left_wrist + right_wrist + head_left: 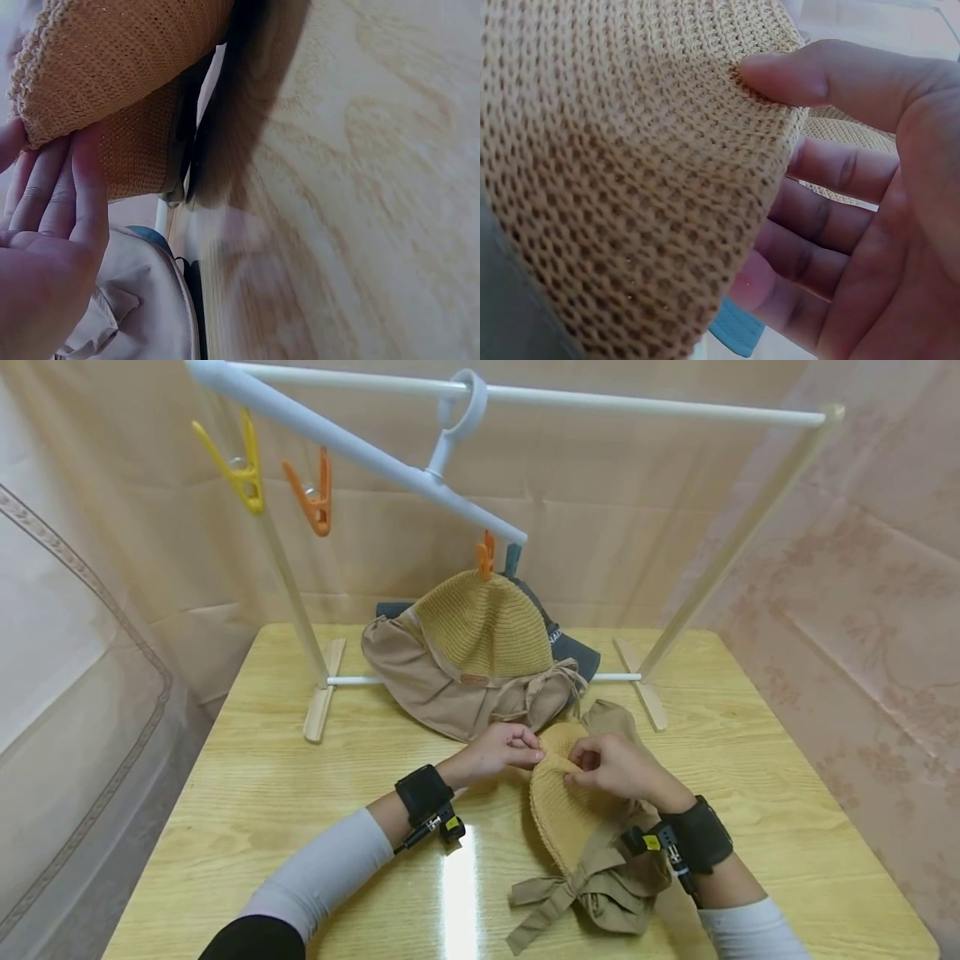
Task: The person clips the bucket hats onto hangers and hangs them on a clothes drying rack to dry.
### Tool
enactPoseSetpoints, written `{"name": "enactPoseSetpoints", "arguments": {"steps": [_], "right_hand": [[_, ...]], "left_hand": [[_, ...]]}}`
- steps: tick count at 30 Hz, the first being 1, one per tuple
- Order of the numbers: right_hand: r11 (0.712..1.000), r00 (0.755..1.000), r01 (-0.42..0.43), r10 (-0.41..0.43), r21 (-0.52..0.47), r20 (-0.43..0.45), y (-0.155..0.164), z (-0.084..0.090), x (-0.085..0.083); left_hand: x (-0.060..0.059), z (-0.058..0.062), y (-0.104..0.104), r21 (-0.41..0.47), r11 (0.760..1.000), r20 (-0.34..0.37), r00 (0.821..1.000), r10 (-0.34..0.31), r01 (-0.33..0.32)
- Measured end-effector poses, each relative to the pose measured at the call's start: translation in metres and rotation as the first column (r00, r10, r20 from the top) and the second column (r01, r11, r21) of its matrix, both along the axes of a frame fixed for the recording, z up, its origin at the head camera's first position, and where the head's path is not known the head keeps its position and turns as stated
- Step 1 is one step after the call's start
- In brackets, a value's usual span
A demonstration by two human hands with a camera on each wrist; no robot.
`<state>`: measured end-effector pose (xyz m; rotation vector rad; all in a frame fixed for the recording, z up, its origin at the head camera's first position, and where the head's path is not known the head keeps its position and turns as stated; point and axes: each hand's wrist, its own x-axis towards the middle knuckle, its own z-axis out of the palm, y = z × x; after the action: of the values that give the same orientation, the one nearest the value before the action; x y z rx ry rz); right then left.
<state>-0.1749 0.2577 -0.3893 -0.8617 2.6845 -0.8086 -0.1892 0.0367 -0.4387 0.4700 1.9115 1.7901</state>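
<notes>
Both hands, left hand (498,750) and right hand (615,766), pinch the knitted hat (566,810); only the head view shows the hanger (360,447).

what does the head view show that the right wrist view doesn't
Only the head view shows the white drying rack with its hanger and coloured clips, a second knit hat hanging from an orange clip, the wooden table, the left hand, and the tan ties of the near hat. Only the right wrist view shows the knit weave close up, with the thumb on top and fingers beneath. Both show the right hand pinching the near knit hat.
</notes>
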Motion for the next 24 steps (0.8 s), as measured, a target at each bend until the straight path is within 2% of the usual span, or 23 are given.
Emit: {"name": "enactPoseSetpoints", "arguments": {"steps": [5, 13, 18, 24], "right_hand": [[1.0, 1.0, 0.004, -0.004, -0.027, 0.001, 0.0, 0.001, -0.001], [0.998, 0.999, 0.045, -0.045, -0.032, 0.014, -0.001, -0.002, 0.0], [0.998, 0.998, 0.047, -0.046, -0.033, 0.038, -0.002, 0.0, 0.0], [0.997, 0.999, -0.007, 0.01, -0.072, 0.043, 0.001, 0.003, -0.002]], "left_hand": [[-0.001, 0.001, -0.002, 0.02, 1.0, -0.003, 1.0, -0.024, 0.024], [-0.002, -0.004, -0.003, -0.028, 0.992, -0.085, 0.988, -0.128, 0.126], [0.001, -0.001, -0.002, -0.05, 0.995, -0.146, 0.985, -0.089, 0.082], [0.012, 0.021, -0.004, -0.143, 0.99, -0.242, 0.969, -0.045, 0.01]]}}
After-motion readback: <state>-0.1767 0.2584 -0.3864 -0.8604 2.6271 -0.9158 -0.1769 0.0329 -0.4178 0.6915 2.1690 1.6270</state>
